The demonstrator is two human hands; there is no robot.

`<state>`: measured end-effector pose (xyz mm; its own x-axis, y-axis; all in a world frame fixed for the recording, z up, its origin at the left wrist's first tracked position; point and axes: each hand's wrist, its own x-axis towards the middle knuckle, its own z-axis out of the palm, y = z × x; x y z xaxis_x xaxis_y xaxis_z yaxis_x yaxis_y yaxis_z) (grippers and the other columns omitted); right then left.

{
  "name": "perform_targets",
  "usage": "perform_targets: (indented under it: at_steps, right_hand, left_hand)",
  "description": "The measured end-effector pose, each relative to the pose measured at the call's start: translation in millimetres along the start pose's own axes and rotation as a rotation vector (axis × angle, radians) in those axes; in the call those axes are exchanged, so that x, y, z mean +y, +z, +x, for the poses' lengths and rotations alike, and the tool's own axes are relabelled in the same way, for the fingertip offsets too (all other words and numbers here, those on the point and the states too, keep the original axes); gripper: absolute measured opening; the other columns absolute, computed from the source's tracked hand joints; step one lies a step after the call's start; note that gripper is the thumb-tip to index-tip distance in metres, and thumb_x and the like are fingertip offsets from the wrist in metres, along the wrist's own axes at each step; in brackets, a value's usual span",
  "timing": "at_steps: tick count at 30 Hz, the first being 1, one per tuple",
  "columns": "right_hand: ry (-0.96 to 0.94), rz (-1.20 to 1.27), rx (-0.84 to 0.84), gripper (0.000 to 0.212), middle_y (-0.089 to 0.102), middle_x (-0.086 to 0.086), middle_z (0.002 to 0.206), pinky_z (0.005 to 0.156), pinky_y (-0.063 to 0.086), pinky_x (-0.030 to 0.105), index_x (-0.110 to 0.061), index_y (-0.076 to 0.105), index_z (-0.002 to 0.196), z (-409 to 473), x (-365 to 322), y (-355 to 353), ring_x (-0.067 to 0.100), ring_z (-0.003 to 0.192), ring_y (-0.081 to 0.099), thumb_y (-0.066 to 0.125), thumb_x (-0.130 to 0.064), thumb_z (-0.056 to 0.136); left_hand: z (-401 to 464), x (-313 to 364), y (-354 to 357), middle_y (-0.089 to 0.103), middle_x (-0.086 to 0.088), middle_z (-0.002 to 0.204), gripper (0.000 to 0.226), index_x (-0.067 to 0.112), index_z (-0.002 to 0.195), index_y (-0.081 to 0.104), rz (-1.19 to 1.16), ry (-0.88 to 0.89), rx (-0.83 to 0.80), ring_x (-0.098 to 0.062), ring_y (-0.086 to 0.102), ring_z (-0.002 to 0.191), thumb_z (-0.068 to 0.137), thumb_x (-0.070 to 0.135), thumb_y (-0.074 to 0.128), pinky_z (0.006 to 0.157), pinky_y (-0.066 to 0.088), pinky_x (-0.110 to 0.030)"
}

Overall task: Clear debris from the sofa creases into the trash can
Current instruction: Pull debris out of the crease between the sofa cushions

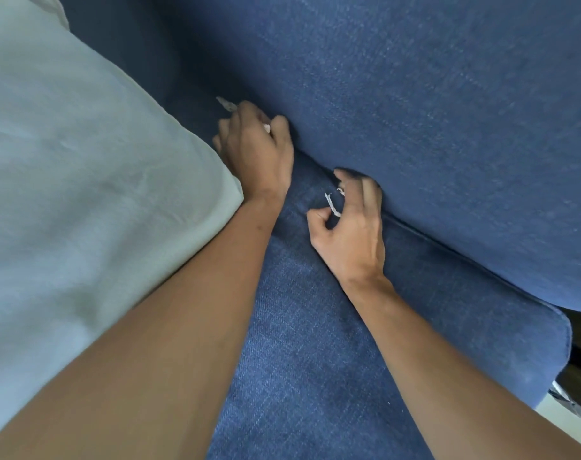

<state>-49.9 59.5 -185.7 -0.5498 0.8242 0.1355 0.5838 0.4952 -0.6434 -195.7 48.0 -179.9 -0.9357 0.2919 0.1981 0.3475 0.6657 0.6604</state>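
Both hands work at the crease between the blue sofa seat (pixel 309 343) and its back cushion (pixel 431 111). My left hand (pixel 259 151) is closed at the crease, with pale scraps of debris (pixel 227 103) poking out past its fingertips and between its fingers. My right hand (pixel 352 224) sits lower right along the same crease. Its thumb and forefinger pinch a thin white paper shred (pixel 332 204), while the other fingers press against the back cushion. No trash can is in view.
A pale grey-green pillow (pixel 83 161) covers the left side of the seat, touching my left wrist. The seat cushion's right corner (pixel 554 340) ends near a dark gap and a bit of light floor at bottom right.
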Motion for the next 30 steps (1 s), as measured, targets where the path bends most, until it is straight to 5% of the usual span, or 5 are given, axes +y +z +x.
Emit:
perform_targets:
  at_steps: [5,11,14,25,30]
  right_hand:
    - [-0.056,-0.076,0.009,0.050,0.058,0.020,0.117,0.098,0.051,0.045,0.001,0.060,0.126,0.0,-1.0,-1.3,0.035,0.112,0.055,0.052,-0.009,0.077]
    - [-0.034,-0.144,0.020,0.038,0.062,0.017,0.104,0.091,0.051,0.042,0.002,0.065,0.108,-1.0,0.7,1.9,0.032,0.096,0.055,0.051,-0.012,0.076]
    - [-0.043,-0.130,0.040,0.030,0.059,0.018,0.099,0.087,0.051,0.041,0.002,0.063,0.100,-2.2,0.0,2.5,0.032,0.091,0.053,0.052,-0.012,0.076]
    - [-0.064,-0.072,0.027,0.026,0.061,0.016,0.097,0.086,0.053,0.042,0.002,0.062,0.099,-3.1,1.8,2.8,0.032,0.089,0.055,0.053,-0.008,0.077]
    - [-0.062,-0.019,0.066,0.024,0.061,0.017,0.101,0.088,0.053,0.036,0.001,0.067,0.104,-4.9,3.4,-1.8,0.030,0.094,0.057,0.056,0.000,0.083]
  left_hand:
    - [12.6,-9.5,-8.2,0.067,-0.005,0.101,0.024,0.015,0.097,0.065,0.236,-0.020,0.073,-0.029,0.056,0.101,0.080,0.031,0.060,0.085,0.031,-0.034]
    - [39.8,-17.1,-1.6,0.055,-0.011,0.131,0.063,0.012,0.133,0.050,0.531,-0.188,-0.121,-0.031,0.045,0.124,0.081,0.042,0.066,0.101,0.033,-0.045]
    - [52.6,-19.8,5.5,0.056,-0.012,0.133,0.050,0.016,0.127,0.054,0.618,-0.216,-0.209,-0.032,0.046,0.126,0.086,0.044,0.059,0.102,0.033,-0.047]
    - [45.2,-24.9,11.8,0.047,-0.013,0.134,0.031,0.012,0.120,0.060,0.546,-0.173,-0.061,-0.034,0.044,0.121,0.094,0.027,0.049,0.096,0.034,-0.043]
    - [45.0,-20.3,5.2,0.039,-0.016,0.147,0.039,0.007,0.134,0.050,0.496,-0.167,-0.126,-0.035,0.037,0.134,0.100,0.023,0.041,0.109,0.030,-0.045]
